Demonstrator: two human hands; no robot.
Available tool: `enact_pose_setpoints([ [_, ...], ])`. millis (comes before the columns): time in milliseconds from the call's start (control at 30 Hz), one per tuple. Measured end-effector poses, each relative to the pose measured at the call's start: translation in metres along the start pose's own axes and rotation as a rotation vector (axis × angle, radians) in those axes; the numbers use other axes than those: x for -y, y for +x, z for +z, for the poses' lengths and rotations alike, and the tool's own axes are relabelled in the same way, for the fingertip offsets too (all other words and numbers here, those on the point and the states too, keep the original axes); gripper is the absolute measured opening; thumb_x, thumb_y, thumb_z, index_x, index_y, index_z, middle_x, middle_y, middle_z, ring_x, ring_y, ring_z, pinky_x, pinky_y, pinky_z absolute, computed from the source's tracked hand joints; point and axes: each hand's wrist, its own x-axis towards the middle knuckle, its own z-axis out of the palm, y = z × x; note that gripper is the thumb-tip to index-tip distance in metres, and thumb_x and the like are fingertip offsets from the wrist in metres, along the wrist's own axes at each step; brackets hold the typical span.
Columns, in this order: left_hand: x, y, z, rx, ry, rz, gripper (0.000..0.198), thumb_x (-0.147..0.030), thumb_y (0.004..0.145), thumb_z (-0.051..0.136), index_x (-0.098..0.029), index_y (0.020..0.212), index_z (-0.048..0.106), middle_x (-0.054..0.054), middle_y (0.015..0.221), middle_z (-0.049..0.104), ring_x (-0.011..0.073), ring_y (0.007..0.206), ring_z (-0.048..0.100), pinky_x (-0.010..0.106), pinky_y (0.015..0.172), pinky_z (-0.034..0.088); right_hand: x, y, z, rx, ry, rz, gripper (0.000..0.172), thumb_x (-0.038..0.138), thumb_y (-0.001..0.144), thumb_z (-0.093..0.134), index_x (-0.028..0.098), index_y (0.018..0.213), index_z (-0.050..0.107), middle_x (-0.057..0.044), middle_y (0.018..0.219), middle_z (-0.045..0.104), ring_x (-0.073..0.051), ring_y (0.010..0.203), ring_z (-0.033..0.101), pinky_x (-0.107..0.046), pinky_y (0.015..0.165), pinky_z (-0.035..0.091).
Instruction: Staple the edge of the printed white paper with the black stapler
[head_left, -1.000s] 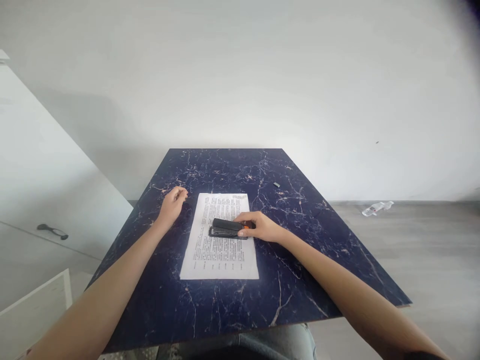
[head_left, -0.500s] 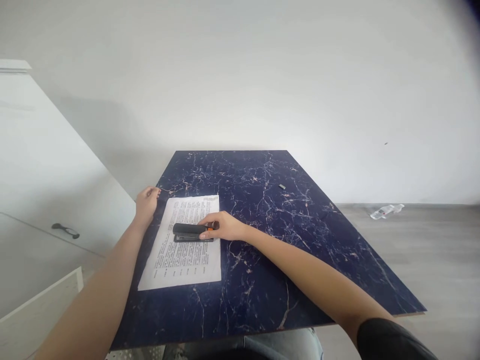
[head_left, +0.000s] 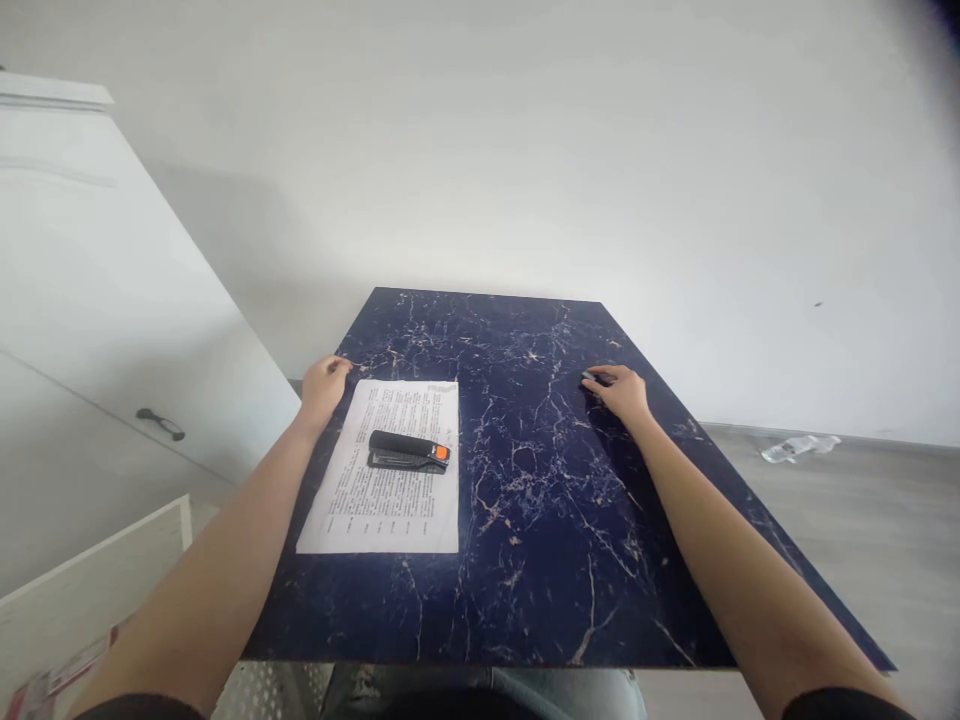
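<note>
A black stapler (head_left: 409, 450) with an orange end lies on a printed sheet of paper (head_left: 379, 535) on the left half of the dark blue table (head_left: 525, 580). Neither hand touches it. Over the table's right side, my right hand (head_left: 621, 392) pinches a small greyish strip of staples (head_left: 587, 376) between thumb and fingers. My left hand (head_left: 324, 390) rests by the table's left edge, just beyond the paper's far left corner. Its fingers are curled closed; whatever they may hold is hidden.
A white cabinet (head_left: 150, 300) with a dark handle (head_left: 160, 424) stands to the left. Behind the table rises a pale wall (head_left: 525, 150). A clear plastic bottle (head_left: 799, 448) lies on the floor at the right. A white-framed panel (head_left: 97, 550) is low at the left.
My right hand has let go of the stapler, leaving it on the paper. It has moved right and now grips the strip of staples. The view has shifted slightly.
</note>
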Motion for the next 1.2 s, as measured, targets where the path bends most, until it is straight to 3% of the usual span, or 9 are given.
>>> enact_pose_setpoints([
  [167,-0.006,-0.004,-0.002,0.006,0.027,-0.006,0.025,-0.035,0.084,0.053,-0.020,0.085,0.073,0.006,0.093,0.077,0.0226,0.090,0.068,0.031,0.080,0.045,-0.002,0.005,0.005,0.058,0.050,-0.004,0.013,0.030,0.068,0.075,0.020,0.075,0.079,-0.007,0.070,0.074,-0.026,0.073,0.068,-0.043,0.087,0.051],
  [300,-0.010,-0.006,-0.004,-0.013,0.049,-0.029,0.023,-0.032,0.083,0.053,-0.020,0.082,0.073,0.007,0.091,0.077,0.0238,0.089,0.067,0.033,0.082,0.045,0.020,0.014,0.021,0.053,0.144,-0.011,0.026,0.041,0.071,0.078,0.017,0.080,0.074,-0.011,0.077,0.076,-0.026,0.074,0.070,-0.041,0.079,0.054],
  [433,-0.013,-0.007,-0.004,-0.029,0.060,-0.039,0.022,-0.031,0.083,0.053,-0.020,0.078,0.071,0.007,0.089,0.077,0.0240,0.086,0.067,0.033,0.082,0.045,0.089,0.012,0.063,0.153,0.313,-0.107,0.047,0.049,0.078,0.076,0.017,0.112,0.067,-0.010,0.093,0.080,-0.021,0.077,0.072,-0.032,0.072,0.056],
  [533,-0.013,-0.008,-0.004,-0.024,0.069,-0.027,0.021,-0.031,0.083,0.053,-0.021,0.077,0.071,0.007,0.088,0.077,0.0235,0.085,0.066,0.033,0.081,0.045,0.164,0.001,0.111,0.401,0.418,-0.321,0.039,0.038,0.080,0.080,0.018,0.111,0.066,-0.008,0.093,0.080,-0.019,0.078,0.071,-0.034,0.078,0.056],
  [633,-0.014,-0.009,-0.003,-0.017,0.089,-0.016,0.021,-0.031,0.084,0.053,-0.021,0.076,0.070,0.007,0.086,0.076,0.0240,0.085,0.066,0.033,0.080,0.044,0.231,-0.011,0.159,0.510,0.411,-0.385,0.030,0.023,0.076,0.082,0.020,0.103,0.069,-0.003,0.086,0.080,-0.017,0.072,0.070,-0.031,0.077,0.055],
  [800,-0.015,-0.009,-0.004,-0.005,0.111,0.006,0.021,-0.032,0.084,0.052,-0.022,0.076,0.069,0.006,0.082,0.074,0.0234,0.083,0.065,0.033,0.079,0.044,0.280,-0.019,0.210,0.587,0.388,-0.446,0.022,0.017,0.079,0.081,0.019,0.099,0.071,-0.002,0.085,0.079,-0.017,0.079,0.071,-0.032,0.085,0.053],
  [1000,-0.016,-0.011,-0.004,-0.011,0.110,0.011,0.021,-0.033,0.085,0.052,-0.022,0.073,0.066,0.005,0.079,0.072,0.0227,0.081,0.064,0.033,0.078,0.044,0.288,-0.022,0.210,0.598,0.333,-0.501,0.022,0.013,0.082,0.077,0.020,0.102,0.071,-0.005,0.096,0.078,-0.019,0.088,0.069,-0.035,0.091,0.051],
  [1100,-0.017,-0.013,-0.005,-0.014,0.105,0.010,0.021,-0.032,0.085,0.053,-0.022,0.074,0.067,0.005,0.080,0.073,0.0227,0.080,0.064,0.033,0.079,0.045,0.295,-0.031,0.193,0.563,0.345,-0.485,0.018,0.014,0.089,0.070,0.019,0.107,0.070,-0.008,0.107,0.077,-0.021,0.090,0.068,-0.037,0.088,0.052],
  [1200,-0.018,-0.013,-0.005,-0.009,0.103,0.022,0.022,-0.032,0.086,0.052,-0.021,0.076,0.068,0.005,0.079,0.073,0.0223,0.080,0.064,0.033,0.079,0.045,0.300,-0.062,0.162,0.560,0.390,-0.483,0.019,0.022,0.103,0.051,0.020,0.105,0.070,-0.006,0.106,0.077,-0.020,0.090,0.069,-0.035,0.084,0.053],
])
